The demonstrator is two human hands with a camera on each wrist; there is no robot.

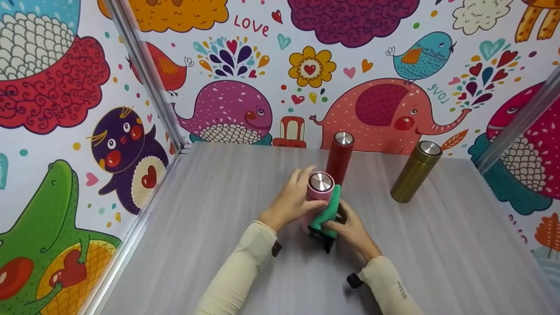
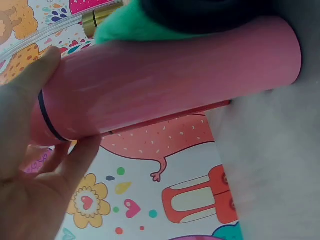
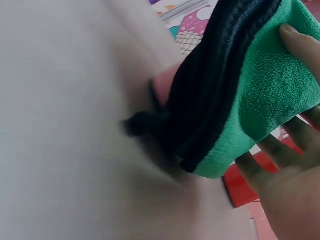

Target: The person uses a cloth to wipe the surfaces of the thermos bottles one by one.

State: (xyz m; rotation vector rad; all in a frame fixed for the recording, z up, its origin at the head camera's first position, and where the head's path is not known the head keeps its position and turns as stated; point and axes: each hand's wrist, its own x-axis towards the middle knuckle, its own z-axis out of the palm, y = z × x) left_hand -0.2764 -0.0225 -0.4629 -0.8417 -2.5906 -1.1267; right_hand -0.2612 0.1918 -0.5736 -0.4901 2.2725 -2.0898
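A pink thermos bottle with a silver-topped lid stands on the table in front of me. My left hand grips it around its upper part, thumb on one side and fingers on the other. Against the right side of the bottle lies a fuzzy green cloth with black edging, which my right hand pinches between thumb and fingers. In the left wrist view the cloth overlaps the smooth pink body. Some of the right fingers are behind the cloth in the head view.
Just behind the pink bottle stands a red thermos. A gold thermos stands farther right. The grey table is bounded by walls with cartoon prints and metal corner posts.
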